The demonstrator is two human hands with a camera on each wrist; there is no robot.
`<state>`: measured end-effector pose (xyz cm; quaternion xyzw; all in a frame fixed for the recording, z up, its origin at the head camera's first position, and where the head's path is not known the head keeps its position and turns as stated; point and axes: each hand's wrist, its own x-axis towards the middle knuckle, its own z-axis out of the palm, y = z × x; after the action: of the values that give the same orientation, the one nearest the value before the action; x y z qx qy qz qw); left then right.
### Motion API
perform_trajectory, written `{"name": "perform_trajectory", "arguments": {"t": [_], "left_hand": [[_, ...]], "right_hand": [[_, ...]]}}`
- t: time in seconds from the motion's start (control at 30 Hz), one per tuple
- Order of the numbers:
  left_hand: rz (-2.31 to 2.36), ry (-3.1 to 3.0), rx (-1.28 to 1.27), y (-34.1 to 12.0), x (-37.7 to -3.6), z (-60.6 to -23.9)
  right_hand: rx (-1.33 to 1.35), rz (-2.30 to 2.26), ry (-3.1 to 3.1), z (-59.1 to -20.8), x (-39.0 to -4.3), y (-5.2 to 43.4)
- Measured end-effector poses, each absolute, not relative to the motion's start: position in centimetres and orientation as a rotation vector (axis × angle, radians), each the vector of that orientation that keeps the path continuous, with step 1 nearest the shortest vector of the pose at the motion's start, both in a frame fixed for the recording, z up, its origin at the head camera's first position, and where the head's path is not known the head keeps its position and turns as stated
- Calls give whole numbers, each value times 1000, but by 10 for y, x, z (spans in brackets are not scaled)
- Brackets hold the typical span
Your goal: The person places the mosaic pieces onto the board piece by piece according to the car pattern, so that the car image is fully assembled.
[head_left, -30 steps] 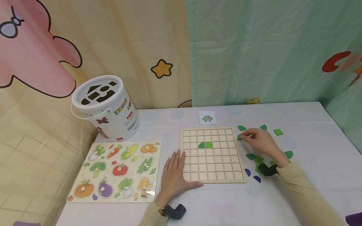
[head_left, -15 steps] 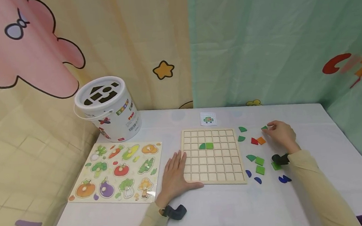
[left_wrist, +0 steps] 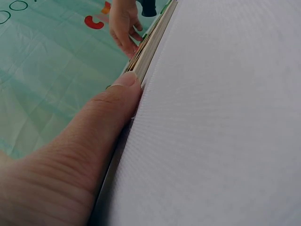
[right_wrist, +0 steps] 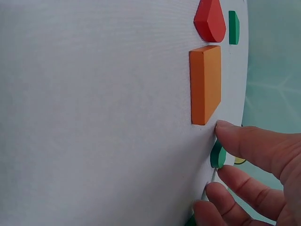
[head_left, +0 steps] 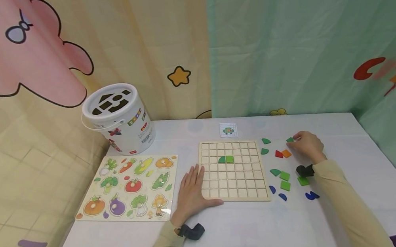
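My left hand [head_left: 190,193] lies with straight fingers along the left edge of a wooden grid board [head_left: 241,183]. Its thumb reaches the board's front edge, as the left wrist view also shows. On the grid sit a green quarter-circle tile [head_left: 222,159] and, against it, a light green square tile [head_left: 229,159]. To the right of the board, my right hand [head_left: 308,144] pinches another green quarter-circle tile [right_wrist: 217,154] between thumb and index finger, low over the table. An orange square tile [right_wrist: 206,84] and a red tile [right_wrist: 210,21] lie close by.
Green quarter-circles [head_left: 275,172], green squares [head_left: 285,186] and blue half-round tiles [head_left: 282,197] lie scattered right of the board. Behind it lies a small picture card [head_left: 228,130]. A vegetable puzzle [head_left: 125,190] and white bucket [head_left: 127,134] stand left; curtains back the table.
My right hand has left a green quarter-circle beside the board and moved right to another one, uncovering the red and orange tiles. My left hand has stayed in place.
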<state>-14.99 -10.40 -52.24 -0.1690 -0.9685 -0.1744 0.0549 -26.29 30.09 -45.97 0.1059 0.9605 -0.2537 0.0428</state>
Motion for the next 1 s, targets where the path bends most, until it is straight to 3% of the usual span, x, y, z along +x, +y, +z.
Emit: {"name": "perform_trajectory", "arguments": {"t": [1.0], "left_hand": [[-538, -2953, -507, -103, -150, -519]], "right_hand": [[341, -866, 2967, -459, -272, 294]]}}
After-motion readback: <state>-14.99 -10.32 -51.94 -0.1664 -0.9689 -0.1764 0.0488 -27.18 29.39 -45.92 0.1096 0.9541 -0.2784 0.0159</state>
